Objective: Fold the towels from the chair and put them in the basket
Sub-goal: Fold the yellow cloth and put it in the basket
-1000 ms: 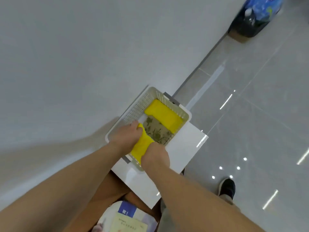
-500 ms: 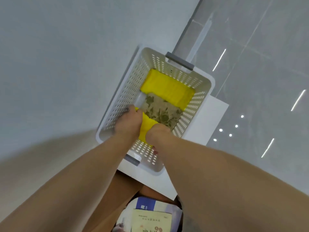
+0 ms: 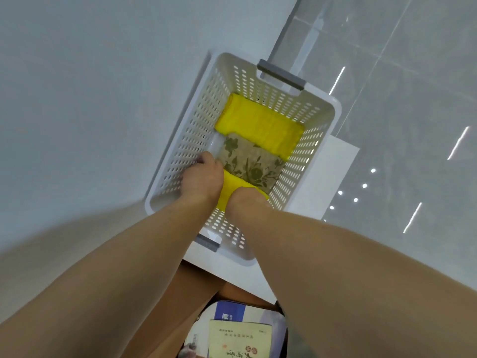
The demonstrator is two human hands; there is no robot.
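A white perforated basket point(image 3: 320, 130) with grey handles stands on a white surface. Inside it lie a folded yellow towel point(image 3: 260, 125) at the far end and a folded beige floral towel point(image 3: 247, 161) in the middle. At the near end sits another folded yellow towel point(image 3: 228, 188). My left hand point(image 3: 202, 178) grips its left side and my right hand point(image 3: 247, 202) grips its right side, both down inside the basket. Most of this towel is hidden between my hands.
The basket sits against a pale wall point(image 3: 90, 99) on a white platform point(image 3: 333, 174). Glossy grey floor tiles point(image 3: 413, 99) lie to the right. A box with printed papers point(image 3: 240, 332) is below, near my legs.
Both hands have gone deeper into the basket with the yellow towel, now down at the near end. The view has closed in on the basket.
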